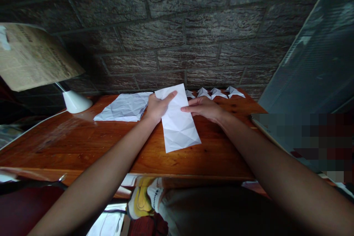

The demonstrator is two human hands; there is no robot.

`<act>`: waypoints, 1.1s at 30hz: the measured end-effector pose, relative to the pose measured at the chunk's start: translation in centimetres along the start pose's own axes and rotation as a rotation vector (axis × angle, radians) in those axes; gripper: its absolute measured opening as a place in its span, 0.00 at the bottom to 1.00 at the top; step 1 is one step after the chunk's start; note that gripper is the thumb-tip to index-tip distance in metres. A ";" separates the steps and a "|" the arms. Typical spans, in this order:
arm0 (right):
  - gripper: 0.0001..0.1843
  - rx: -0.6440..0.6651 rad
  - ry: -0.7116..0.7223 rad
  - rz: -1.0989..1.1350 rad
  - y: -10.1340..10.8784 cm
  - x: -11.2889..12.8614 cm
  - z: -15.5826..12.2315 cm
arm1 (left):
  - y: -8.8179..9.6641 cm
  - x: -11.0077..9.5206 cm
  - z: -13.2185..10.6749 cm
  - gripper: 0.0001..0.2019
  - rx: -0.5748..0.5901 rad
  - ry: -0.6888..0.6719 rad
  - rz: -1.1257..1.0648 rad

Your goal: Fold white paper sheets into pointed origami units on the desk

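A creased white sheet of paper (179, 127), long and narrow, is held up over the wooden table in both hands. My left hand (159, 106) grips its upper left edge, thumb laid flat across the front and fingers behind. On the right edge, my right hand (203, 107) pinches the paper between thumb and fingers. Just left of my left hand lies a stack of crumpled white paper sheets (125, 107). Several small folded paper shapes (218, 93) with pointed tops stand in a row behind my right hand.
The wooden table (83, 143) runs along a dark brick wall (166, 40). At the left stands a lamp with a white base (76, 101) and a brown paper shade (35, 57). A grey panel (312, 51) rises at the right. Below the table edge is a yellow-and-white sock (142, 201).
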State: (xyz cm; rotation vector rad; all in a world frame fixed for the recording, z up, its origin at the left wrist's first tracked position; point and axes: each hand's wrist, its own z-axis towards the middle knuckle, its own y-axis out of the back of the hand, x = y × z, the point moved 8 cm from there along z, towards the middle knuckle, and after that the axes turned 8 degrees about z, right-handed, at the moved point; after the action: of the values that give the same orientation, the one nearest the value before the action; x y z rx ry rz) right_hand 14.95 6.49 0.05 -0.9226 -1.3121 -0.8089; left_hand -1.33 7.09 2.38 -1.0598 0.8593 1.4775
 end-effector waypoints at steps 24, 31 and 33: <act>0.18 -0.173 -0.069 -0.037 -1.9 -1.5 -0.1 | -0.2 0.0 0.1 0.24 -0.099 -0.030 -0.096; 0.22 -0.146 -0.095 -0.035 -2.1 -1.9 0.0 | 0.6 0.0 0.4 0.24 -0.128 -0.028 -0.127; 0.22 -0.135 -0.101 -0.061 -2.3 -1.9 0.0 | 1.0 -0.1 0.6 0.24 -0.143 -0.032 -0.146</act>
State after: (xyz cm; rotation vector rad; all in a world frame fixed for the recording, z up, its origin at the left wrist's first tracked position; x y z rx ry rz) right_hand 12.71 5.43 -1.63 -1.0449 -1.3917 -0.9173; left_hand -2.41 7.49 2.63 -1.1767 0.6471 1.4449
